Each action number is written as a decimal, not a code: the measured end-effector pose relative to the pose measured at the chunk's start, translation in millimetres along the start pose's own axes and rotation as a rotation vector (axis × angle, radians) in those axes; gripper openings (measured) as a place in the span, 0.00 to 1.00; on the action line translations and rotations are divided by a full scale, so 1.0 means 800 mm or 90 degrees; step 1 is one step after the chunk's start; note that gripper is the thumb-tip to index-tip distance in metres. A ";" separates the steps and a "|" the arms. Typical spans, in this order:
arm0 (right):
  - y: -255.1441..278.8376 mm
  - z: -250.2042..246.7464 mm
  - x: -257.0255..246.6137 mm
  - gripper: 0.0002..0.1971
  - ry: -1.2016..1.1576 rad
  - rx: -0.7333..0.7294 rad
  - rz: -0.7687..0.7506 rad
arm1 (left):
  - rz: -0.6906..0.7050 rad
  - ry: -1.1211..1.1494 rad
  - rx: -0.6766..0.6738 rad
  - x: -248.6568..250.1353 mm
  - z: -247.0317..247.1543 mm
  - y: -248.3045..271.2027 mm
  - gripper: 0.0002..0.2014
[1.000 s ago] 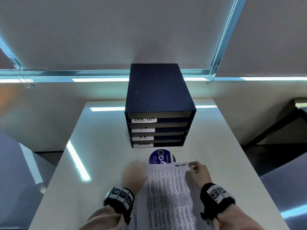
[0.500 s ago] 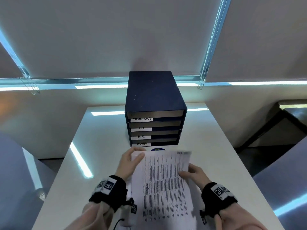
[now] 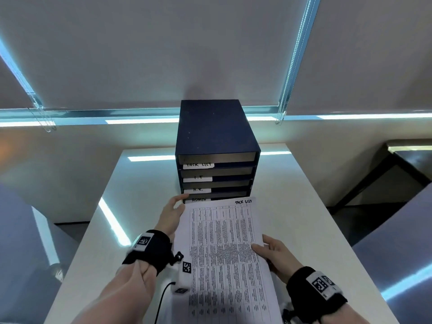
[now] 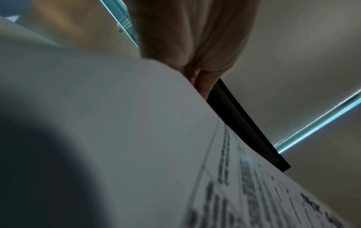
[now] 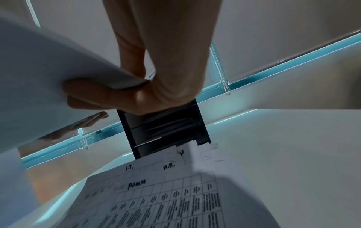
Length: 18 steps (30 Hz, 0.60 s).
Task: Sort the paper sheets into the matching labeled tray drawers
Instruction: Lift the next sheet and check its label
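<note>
A dark blue drawer unit [image 3: 217, 136] stands at the table's far middle, its trays labelled TASK LIST [image 3: 198, 164], I.T [image 3: 197, 178], H.R. [image 3: 197, 190] and ADMIN [image 3: 198, 199]. Both hands hold a printed sheet [image 3: 222, 242] marked TASK LIST above the table, its far edge just in front of the lowest tray. My left hand [image 3: 173, 212] grips the sheet's far left edge, fingers underneath. My right hand [image 3: 273, 253] pinches the right edge [image 5: 126, 80], thumb on top. Other sheets [image 5: 152, 192] marked I.T., H.R. and ADMIN lie on the table beneath.
The white table [image 3: 292, 206] drops off at left and right. Roller blinds with bead chains [image 3: 281, 113] hang behind the drawer unit. A dark table [image 3: 409, 164] stands low at the right.
The TASK LIST sheet has come up off the pile and moved forward toward the drawers. My left hand shifted to its far left edge, my right to its right side.
</note>
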State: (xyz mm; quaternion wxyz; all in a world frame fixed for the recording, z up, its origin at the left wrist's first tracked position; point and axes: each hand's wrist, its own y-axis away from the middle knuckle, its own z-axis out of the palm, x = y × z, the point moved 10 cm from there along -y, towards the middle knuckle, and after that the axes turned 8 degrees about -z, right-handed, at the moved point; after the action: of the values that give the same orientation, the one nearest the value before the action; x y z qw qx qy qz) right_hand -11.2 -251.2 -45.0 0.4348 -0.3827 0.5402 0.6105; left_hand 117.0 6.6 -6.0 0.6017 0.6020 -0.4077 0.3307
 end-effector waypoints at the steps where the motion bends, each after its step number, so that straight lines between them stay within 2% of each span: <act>1: 0.002 0.000 -0.001 0.13 -0.005 0.005 0.004 | -0.001 -0.004 -0.003 -0.003 0.001 -0.002 0.19; 6: 0.004 0.002 0.002 0.15 -0.061 0.018 0.006 | 0.002 0.044 0.013 0.009 0.002 0.003 0.15; 7: 0.004 0.002 0.009 0.18 -0.065 0.026 0.006 | 0.003 0.054 0.019 0.013 0.002 0.000 0.14; 10: 0.005 0.001 0.022 0.41 -0.052 0.046 -0.001 | 0.011 0.069 0.044 0.034 -0.001 -0.012 0.12; 11: 0.004 -0.004 0.021 0.43 -0.057 0.058 -0.007 | 0.015 0.075 0.049 0.042 -0.001 -0.015 0.11; 13: -0.008 -0.014 0.010 0.39 -0.062 0.082 -0.018 | 0.013 0.079 0.046 0.057 0.002 -0.021 0.14; 15: -0.019 -0.015 -0.017 0.35 -0.067 0.088 -0.028 | -0.002 0.065 0.027 0.064 0.010 -0.023 0.23; 16: -0.025 -0.017 -0.030 0.30 -0.071 0.089 -0.021 | -0.020 0.071 0.009 0.063 0.015 -0.022 0.26; 18: -0.042 -0.020 -0.050 0.16 -0.080 0.078 -0.001 | -0.049 0.093 -0.040 0.055 0.026 -0.019 0.26</act>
State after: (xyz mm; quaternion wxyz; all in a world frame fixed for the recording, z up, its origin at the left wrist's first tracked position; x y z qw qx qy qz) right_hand 33.9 -270.5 -20.7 0.4912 -0.3168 0.5475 0.5988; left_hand 148.2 -18.7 25.1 0.6608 0.5722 -0.3495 0.3373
